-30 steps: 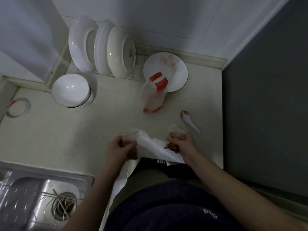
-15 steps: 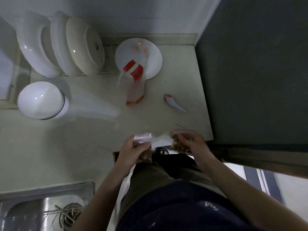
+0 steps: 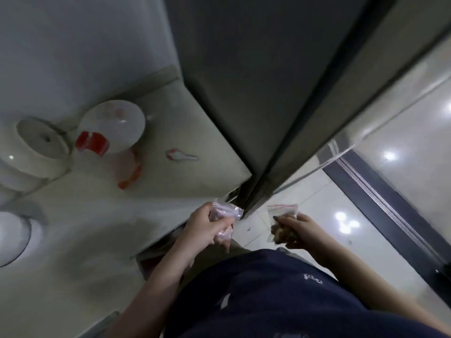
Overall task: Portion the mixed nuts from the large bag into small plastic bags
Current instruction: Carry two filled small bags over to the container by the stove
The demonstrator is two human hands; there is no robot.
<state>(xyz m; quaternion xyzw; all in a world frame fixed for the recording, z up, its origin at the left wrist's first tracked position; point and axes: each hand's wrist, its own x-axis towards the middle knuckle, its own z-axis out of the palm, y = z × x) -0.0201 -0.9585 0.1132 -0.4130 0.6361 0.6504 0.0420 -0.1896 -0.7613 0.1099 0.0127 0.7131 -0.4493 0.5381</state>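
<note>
My left hand [image 3: 206, 226] is closed around a small clear plastic bag [image 3: 225, 212] at the counter's front edge. My right hand [image 3: 299, 234] grips a second small zip bag [image 3: 283, 212] with brown nuts in it, held over the floor beyond the counter's corner. The large clear bag with red print [image 3: 97, 143] stands further back on the counter, in front of a white plate [image 3: 114, 118]. Both hands are off the countertop.
A white spoon with a red end [image 3: 180, 155] lies on the pale counter [image 3: 97, 203]. White bowls and lids [image 3: 36, 142] stand at the left. A dark cabinet side [image 3: 244, 81] rises at the counter's right end; glossy floor tiles [image 3: 402, 154] lie beyond.
The view has swung to the right and tilted. Both hands have lifted their small bags off the counter and moved right, the right one past the counter's corner over the floor.
</note>
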